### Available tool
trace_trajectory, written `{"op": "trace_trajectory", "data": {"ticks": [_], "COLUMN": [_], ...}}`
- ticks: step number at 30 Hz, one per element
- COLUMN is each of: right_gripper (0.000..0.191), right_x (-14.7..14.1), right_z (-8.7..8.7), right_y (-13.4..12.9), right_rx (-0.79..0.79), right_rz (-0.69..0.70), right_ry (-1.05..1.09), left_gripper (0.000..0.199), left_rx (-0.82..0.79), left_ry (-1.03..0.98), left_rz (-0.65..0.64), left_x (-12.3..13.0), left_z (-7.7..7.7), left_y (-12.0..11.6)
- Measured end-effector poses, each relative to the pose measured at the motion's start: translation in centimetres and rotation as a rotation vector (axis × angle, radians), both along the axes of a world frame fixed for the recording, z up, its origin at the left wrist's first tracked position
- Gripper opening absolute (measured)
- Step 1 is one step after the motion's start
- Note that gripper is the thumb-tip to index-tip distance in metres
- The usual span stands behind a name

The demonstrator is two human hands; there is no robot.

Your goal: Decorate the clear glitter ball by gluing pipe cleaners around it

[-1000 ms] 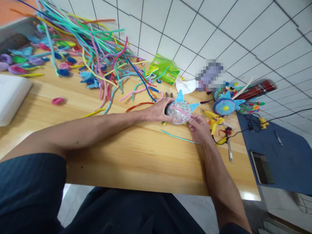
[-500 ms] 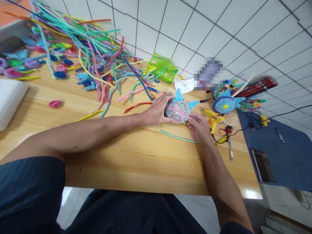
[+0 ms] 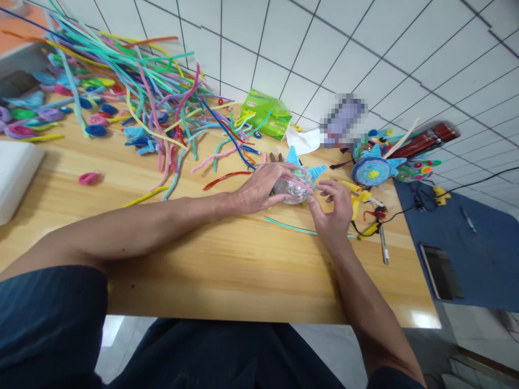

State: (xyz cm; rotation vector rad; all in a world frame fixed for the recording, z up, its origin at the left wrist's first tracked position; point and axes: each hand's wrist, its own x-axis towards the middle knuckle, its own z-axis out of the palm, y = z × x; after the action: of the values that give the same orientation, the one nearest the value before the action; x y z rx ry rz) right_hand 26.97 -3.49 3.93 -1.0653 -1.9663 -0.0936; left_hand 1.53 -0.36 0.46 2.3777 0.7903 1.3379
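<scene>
Before me on the wooden table is a clear, round plastic piece [image 3: 292, 190] with pointed blue ears [image 3: 317, 172] of wound pipe cleaner on its far side. A pink pipe cleaner [image 3: 298, 182] lies across its face. My left hand [image 3: 263, 188] grips the piece from the left, with fingers over the far edge and the thumb along the near edge. At the right edge is my right hand [image 3: 334, 208], its thumb and fingers apart beside the pink pipe cleaner's end. Nothing shows between them. A teal pipe cleaner [image 3: 290, 225] lies just nearer me.
A yellow glue gun [image 3: 357, 199] with a black cord is close beyond my right hand. A finished blue disc with ears [image 3: 372, 170] stands behind it. Loose pipe cleaners [image 3: 154, 102] heap up at far left, and a green packet [image 3: 265, 114] rests against the tiled wall.
My right hand has let go of the pink pipe cleaner's end, and its fingers have spread. My left hand has shifted slightly further over the clear piece.
</scene>
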Motion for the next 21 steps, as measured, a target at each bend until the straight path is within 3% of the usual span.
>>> {"op": "trace_trajectory", "data": {"ticks": [5,10,17,21], "right_gripper": [0.023,0.032,0.021,0.020], "right_x": [-1.18,-1.05,-1.14,-1.18], "right_z": [-0.08,-0.37,-0.70,-0.76], "right_y": [-0.36,-0.25,-0.45,-0.55], "right_rx": [0.062,0.042,0.005,-0.032], "right_rz": [0.045,0.088,0.031,0.025], "right_ry": [-0.116,-0.076,-0.056,-0.031], "left_gripper": [0.035,0.035,0.033,0.042], "left_rx": [-0.025,-0.041,-0.015,-0.061], "left_ry": [-0.038,-0.059,-0.085,-0.071], "left_rz": [-0.021,-0.030,-0.057,0.032], "left_x": [0.14,0.22,0.25,0.28], "left_z": [0.13,0.18,-0.04,-0.16], "left_y": [-0.04,0.14,0.21,0.16]}}
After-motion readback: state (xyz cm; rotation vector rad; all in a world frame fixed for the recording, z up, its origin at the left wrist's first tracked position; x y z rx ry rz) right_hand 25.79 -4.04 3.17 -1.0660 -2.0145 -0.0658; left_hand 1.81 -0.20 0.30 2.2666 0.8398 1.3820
